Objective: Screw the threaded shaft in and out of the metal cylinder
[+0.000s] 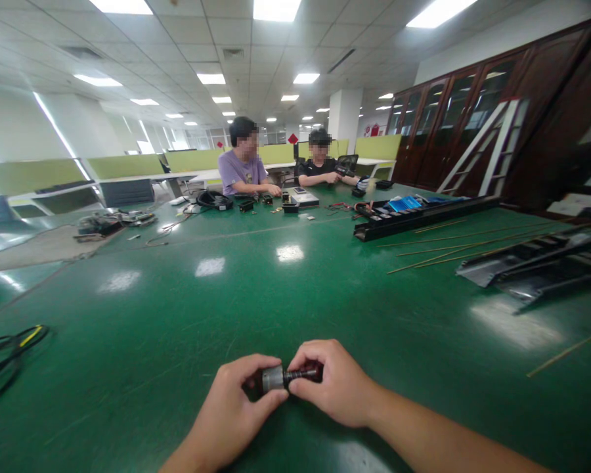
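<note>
Low over the near part of the green table (256,295), both hands meet on one small part, a silver metal cylinder (274,379) joined end to end with a dark ringed shaft (300,374). My left hand (236,401) pinches the silver cylinder between thumb and fingers. On the other side, my right hand (335,384) grips the dark shaft, which ends in a dark red piece (318,372) partly hidden by the fingers. The part lies roughly level. Whether the two pieces are separate or fixed together I cannot tell.
A black cable with a yellow band (31,336) lies at the left. To the right are thin rods (438,256), black metal channels (536,259) and a long black rail (423,215). Two people sit across the table among small parts and a coiled cable (214,199).
</note>
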Demonstrator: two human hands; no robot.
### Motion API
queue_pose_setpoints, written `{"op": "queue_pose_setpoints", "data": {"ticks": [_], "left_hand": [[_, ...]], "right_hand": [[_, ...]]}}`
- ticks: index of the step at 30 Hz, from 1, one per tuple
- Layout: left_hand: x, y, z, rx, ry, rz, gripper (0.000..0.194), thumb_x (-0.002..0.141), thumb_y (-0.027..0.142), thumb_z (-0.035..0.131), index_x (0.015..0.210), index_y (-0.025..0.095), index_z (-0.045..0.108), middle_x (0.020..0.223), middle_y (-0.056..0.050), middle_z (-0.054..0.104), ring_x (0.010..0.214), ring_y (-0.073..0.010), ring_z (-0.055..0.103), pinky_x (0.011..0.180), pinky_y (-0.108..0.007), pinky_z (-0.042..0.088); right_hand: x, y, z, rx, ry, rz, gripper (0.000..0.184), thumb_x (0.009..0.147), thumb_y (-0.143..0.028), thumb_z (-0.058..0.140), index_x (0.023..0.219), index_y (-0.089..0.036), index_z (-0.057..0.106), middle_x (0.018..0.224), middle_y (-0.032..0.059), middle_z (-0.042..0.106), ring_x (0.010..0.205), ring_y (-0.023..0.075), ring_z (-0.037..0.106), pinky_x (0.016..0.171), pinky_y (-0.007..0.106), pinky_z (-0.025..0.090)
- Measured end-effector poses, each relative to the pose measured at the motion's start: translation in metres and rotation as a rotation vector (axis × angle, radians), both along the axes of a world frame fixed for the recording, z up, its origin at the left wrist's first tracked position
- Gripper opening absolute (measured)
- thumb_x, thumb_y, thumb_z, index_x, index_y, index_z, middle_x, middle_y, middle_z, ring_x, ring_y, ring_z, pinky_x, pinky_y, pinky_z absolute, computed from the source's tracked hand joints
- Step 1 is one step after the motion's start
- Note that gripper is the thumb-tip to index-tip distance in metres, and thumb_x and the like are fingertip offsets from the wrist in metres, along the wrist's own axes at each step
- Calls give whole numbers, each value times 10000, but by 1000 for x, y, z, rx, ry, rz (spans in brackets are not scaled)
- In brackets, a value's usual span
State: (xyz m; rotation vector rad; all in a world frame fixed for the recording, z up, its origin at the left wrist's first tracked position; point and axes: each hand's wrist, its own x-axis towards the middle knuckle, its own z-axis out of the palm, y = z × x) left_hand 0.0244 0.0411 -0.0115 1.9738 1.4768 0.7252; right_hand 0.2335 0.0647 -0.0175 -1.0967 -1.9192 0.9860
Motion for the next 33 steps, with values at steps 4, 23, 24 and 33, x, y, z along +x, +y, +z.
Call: {"op": "queue_pose_setpoints", "data": {"ticks": [4,23,24,33], "left_hand": [[-1,0,-3,1,7,16,315,783,389,745,1066,254,722,1000,-32,729,853,-207,656,774,-294,493],[-1,1,-1,-13,14,1,306,791,386,732,1069,258,719,1005,-26,731,862,-202,659,776,-289,489],[-1,1,-1,-13,19,3,308,793,390,731,1071,259,719,1003,-26,732,858,-202,658,770,-289,488],[-2,1,-2,11,2,13,315,792,407,731,1068,253,720,975,-31,733,814,-197,654,741,-281,489]], "right_hand": [[0,-1,1,-13,0,-5,62,693,-181,722,754,-171,721,659,-22,647,599,118,558,571,215,379],[-1,-1,0,-53,11,-10,46,716,-207,708,738,-166,707,634,-26,622,572,109,520,551,214,358],[-1,-1,0,-56,11,-11,44,716,-205,707,735,-166,706,634,-25,621,574,110,518,552,214,358],[-1,-2,3,-77,25,-14,42,718,-197,699,732,-158,705,624,-23,612,568,108,509,540,210,348]]}}
